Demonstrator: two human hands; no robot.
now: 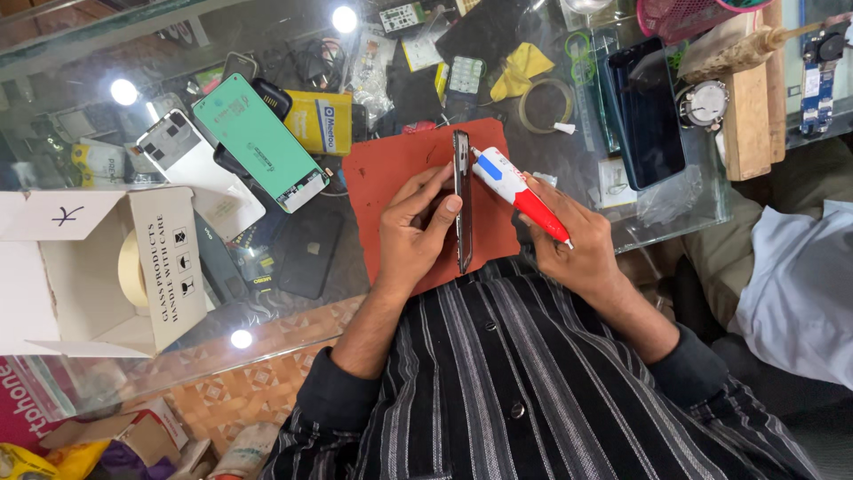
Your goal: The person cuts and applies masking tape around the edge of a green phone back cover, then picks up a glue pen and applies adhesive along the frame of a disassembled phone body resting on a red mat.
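My left hand grips a dark phone held on edge, upright over a red-brown mat on the glass counter. My right hand holds a white and red glue tube with a blue label. Its nozzle points at the top edge of the phone, close to or touching it. My striped shirt sleeves fill the lower part of the view.
An open white cardboard box stands at the left. A green-backed screen panel, a yellow packet, a roll of tape, a dark phone and wooden blocks crowd the counter. A person's trousers are at the right.
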